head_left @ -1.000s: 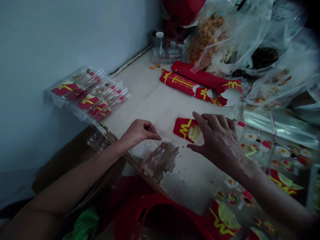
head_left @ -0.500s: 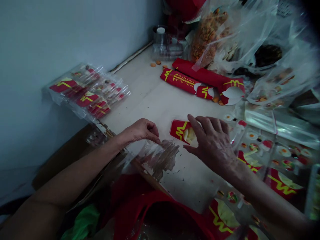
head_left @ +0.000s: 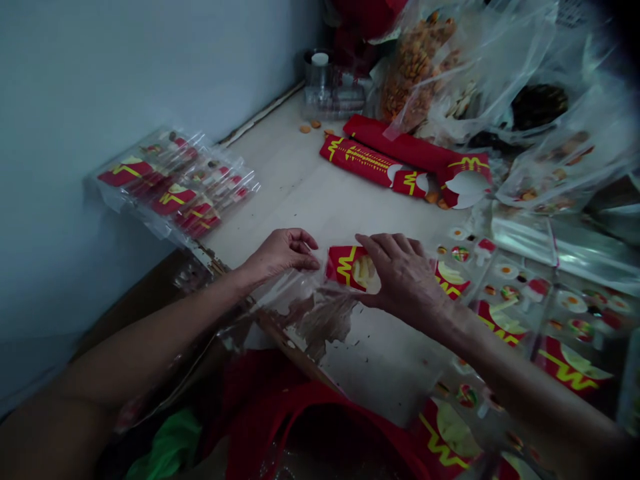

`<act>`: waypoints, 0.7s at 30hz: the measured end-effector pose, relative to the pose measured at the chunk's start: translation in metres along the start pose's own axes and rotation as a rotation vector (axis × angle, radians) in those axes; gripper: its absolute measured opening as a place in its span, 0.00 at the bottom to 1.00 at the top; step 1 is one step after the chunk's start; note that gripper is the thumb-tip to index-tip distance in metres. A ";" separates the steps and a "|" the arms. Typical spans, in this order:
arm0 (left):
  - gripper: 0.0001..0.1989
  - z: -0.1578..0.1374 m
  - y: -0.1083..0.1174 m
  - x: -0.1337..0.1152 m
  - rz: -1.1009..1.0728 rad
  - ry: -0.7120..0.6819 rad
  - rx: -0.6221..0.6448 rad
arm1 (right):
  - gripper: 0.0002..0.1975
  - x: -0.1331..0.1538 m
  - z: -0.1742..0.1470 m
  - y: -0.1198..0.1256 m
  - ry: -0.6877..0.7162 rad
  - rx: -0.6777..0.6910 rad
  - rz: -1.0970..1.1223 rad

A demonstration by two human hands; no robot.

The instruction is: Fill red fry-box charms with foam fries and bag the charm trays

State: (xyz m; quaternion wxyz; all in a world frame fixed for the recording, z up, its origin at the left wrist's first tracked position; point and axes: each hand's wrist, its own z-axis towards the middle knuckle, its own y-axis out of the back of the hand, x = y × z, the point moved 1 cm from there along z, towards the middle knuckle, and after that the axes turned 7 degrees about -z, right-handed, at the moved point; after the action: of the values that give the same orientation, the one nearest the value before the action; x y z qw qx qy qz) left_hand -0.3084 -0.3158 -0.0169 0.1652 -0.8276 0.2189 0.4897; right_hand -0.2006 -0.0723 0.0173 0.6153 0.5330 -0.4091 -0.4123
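Observation:
My right hand (head_left: pixel 403 273) grips a small red fries carton (head_left: pixel 341 269) with a yellow zigzag mark and pale toy fries in its opening. The carton lies on its side, its narrow end toward the left hand. Between thumb and fingers, my left hand (head_left: pixel 283 257) pinches the edge of a clear plastic bag (head_left: pixel 295 287), which hangs toward the table's front edge. The carton's end is at the bag's mouth; whether it is inside, I cannot tell. Right of my right hand lie several clear packs (head_left: pixel 505 320) with red cartons and small toy food pieces.
Filled clear packs (head_left: pixel 175 193) are piled against the wall at left. Nested red cartons (head_left: pixel 360 160) lie farther back, before plastic bags of small orange-brown pieces (head_left: pixel 417 73). Clear containers (head_left: pixel 333 93) stand near the wall. A red bag (head_left: pixel 320 407) sits below the table's front edge.
My right hand has moved left with the carton, up to the bag. My left hand has lifted the bag's edge slightly, and its fingers have shifted.

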 end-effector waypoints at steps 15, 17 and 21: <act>0.19 -0.012 0.004 -0.004 0.236 -0.045 -0.027 | 0.50 0.004 -0.002 -0.016 0.017 0.232 0.211; 0.20 -0.016 0.007 -0.003 0.236 -0.067 -0.056 | 0.50 0.008 -0.004 -0.014 -0.029 0.226 0.209; 0.20 -0.022 0.013 0.002 0.147 -0.031 -0.076 | 0.49 0.011 -0.007 -0.015 -0.005 0.168 0.216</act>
State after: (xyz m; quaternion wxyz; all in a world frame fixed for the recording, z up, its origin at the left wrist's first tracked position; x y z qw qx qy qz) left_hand -0.2986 -0.3382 -0.0089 0.1009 -0.8072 0.2578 0.5213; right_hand -0.1916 -0.0813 0.0025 0.6084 0.5343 -0.4989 -0.3092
